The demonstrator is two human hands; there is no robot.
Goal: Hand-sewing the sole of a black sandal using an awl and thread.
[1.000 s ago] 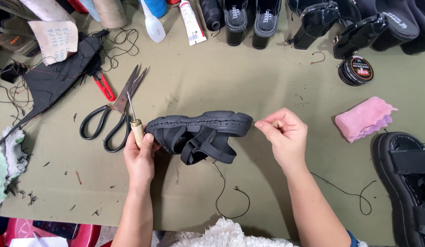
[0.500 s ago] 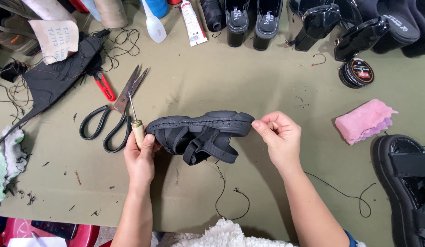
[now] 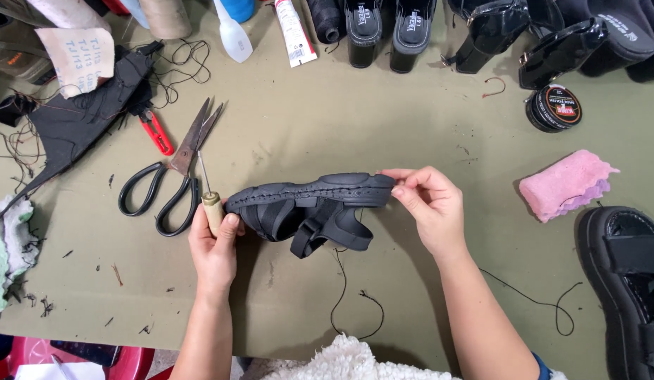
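Observation:
A black strapped sandal (image 3: 309, 204) is held sole-up above the olive-green table (image 3: 327, 119). My left hand (image 3: 214, 250) grips its toe end together with a wooden-handled awl (image 3: 210, 200), the metal point sticking up. My right hand (image 3: 429, 207) pinches the heel end of the sole between thumb and fingers. A black thread (image 3: 351, 295) hangs from the sandal and curls on the table in front of me.
Large black-handled scissors (image 3: 168, 172) and red-handled snips (image 3: 156, 132) lie to the left, beside dark fabric scraps (image 3: 80, 123). A pink sponge (image 3: 566, 184) and a round polish tin (image 3: 553, 107) sit to the right, a second black sandal (image 3: 626, 281) at the right edge. Shoes and bottles line the far side.
Both hands have shifted the sandal slightly; my right hand has moved in along the heel end of the sole. The grip of my left hand is unchanged.

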